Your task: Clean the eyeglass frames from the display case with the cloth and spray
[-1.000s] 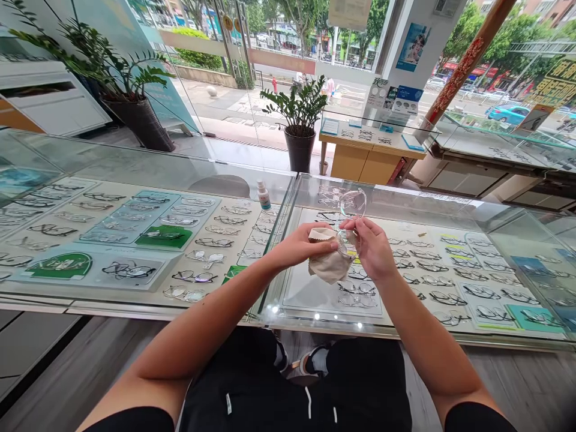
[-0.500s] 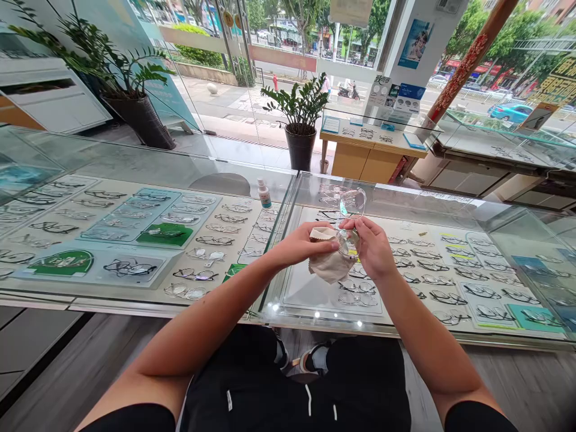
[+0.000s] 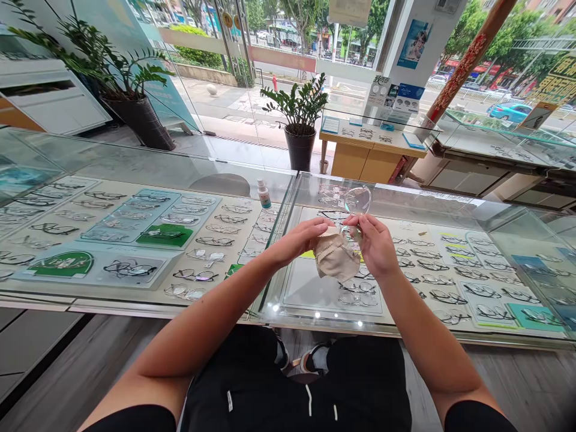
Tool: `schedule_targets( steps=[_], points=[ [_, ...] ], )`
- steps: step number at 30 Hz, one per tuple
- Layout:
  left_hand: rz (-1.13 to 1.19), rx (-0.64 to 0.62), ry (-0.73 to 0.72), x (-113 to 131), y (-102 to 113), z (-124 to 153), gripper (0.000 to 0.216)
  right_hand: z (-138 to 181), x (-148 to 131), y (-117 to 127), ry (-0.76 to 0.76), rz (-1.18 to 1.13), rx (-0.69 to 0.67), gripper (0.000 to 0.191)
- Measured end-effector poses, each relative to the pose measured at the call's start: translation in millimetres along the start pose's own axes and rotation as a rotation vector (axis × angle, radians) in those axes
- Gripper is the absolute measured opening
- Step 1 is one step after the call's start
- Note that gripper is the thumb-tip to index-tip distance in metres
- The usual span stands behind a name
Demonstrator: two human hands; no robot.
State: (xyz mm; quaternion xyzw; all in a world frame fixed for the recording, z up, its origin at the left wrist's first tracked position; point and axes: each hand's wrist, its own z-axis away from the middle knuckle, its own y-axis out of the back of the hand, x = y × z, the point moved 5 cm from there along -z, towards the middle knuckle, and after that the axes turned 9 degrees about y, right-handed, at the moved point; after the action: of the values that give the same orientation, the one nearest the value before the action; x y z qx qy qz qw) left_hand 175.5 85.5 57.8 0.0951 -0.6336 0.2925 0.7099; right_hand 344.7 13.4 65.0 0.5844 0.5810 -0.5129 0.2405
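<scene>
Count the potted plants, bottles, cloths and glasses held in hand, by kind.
Potted plants: 2
Bottle: 1
Cloth: 1
Glasses in hand: 1
Total: 5

Bright daylight floods in through the windows [image 3: 288, 36]; glare spots dot the glass table [image 3: 315, 315]; edges bend outward.

Glass counter [image 3: 157, 165] ran across in front of me, with rows of display frames [image 3: 215, 242] under the top. A small white bottle [image 3: 263, 193] stood on the glass at the seam between two cases. A green plaque [image 3: 164, 235] sat among the frames to my left. Beyond were a black-potted plant [image 3: 300, 129], a bigger wicker-potted plant [image 3: 135, 114] and a wooden desk [image 3: 369, 159] just right of the black pot.
</scene>
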Motion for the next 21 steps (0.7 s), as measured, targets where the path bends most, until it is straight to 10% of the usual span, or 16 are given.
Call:
schedule_targets(
  steps=[9, 21],
  points=[
    [0.024, 0.098, 0.046, -3, 13, -5, 0.039, -1, -8, 6, 0.069, 0.08, 0.06, 0.028],
    [0.117, -0.074, 0.037, -2, 5, -5, 0.029, 0, 4, 7, 0.087, 0.196, 0.023, 0.032]
  ],
)
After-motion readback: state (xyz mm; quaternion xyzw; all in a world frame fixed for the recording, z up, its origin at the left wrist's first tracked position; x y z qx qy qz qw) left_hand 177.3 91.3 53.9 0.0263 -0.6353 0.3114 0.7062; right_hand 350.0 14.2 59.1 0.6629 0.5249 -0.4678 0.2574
